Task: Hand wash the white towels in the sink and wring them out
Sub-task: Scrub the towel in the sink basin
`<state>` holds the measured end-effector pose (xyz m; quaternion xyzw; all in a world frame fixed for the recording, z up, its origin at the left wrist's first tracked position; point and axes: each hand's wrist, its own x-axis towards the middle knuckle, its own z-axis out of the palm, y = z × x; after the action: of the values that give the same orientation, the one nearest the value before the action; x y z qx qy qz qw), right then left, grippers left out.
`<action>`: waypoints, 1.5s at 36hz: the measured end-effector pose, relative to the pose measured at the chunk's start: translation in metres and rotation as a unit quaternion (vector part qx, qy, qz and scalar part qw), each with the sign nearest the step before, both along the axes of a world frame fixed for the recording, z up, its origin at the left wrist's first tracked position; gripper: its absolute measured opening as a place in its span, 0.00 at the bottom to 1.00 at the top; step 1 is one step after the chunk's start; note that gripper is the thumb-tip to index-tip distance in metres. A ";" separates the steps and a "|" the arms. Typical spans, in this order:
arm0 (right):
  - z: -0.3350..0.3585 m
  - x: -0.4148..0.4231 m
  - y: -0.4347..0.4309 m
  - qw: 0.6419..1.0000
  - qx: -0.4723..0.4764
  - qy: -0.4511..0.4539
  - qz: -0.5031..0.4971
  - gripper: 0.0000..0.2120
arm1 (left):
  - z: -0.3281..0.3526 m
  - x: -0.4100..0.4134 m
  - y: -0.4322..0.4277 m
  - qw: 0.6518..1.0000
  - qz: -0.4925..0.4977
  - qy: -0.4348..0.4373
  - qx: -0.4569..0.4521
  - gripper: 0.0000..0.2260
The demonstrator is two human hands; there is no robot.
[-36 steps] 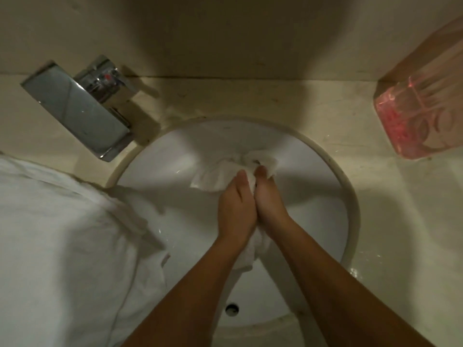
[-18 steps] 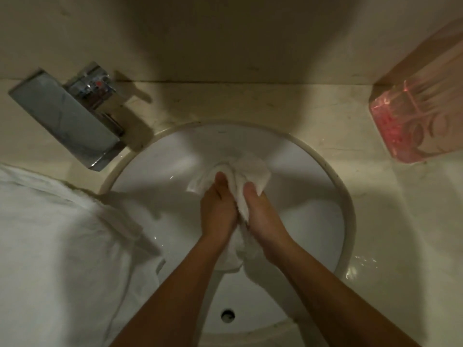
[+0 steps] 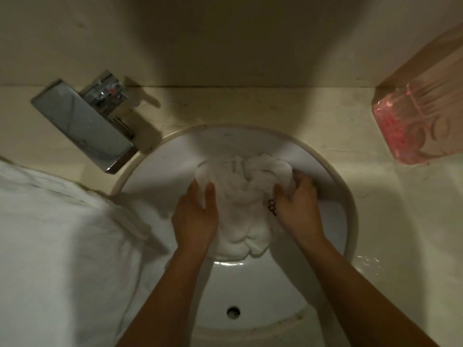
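The white towel lies bunched in the far half of the sink. The left hand and right hand flank it, each grip curled round the cloth. The near half of the basin is open. The towel's dark marking is unreadable.

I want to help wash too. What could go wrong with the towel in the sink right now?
Squeezing the small towel between the left hand and right hand could splash water over the sink rim onto the counter, which looks wet there. The big towel pile droops into the sink, so it might soak up splashes.
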<state>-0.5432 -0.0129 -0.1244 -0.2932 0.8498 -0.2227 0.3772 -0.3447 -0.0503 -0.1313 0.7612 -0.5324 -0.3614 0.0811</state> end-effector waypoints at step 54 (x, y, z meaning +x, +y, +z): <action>0.001 0.033 -0.006 0.994 0.019 -0.078 0.078 0.26 | 0.038 -0.054 0.037 0.962 0.106 0.245 0.064 0.26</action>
<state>-0.5099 -0.0186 -0.1238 -0.3333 0.7964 -0.1982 0.4641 -0.3986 -0.0130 -0.0938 0.7051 -0.3888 -0.5591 0.1978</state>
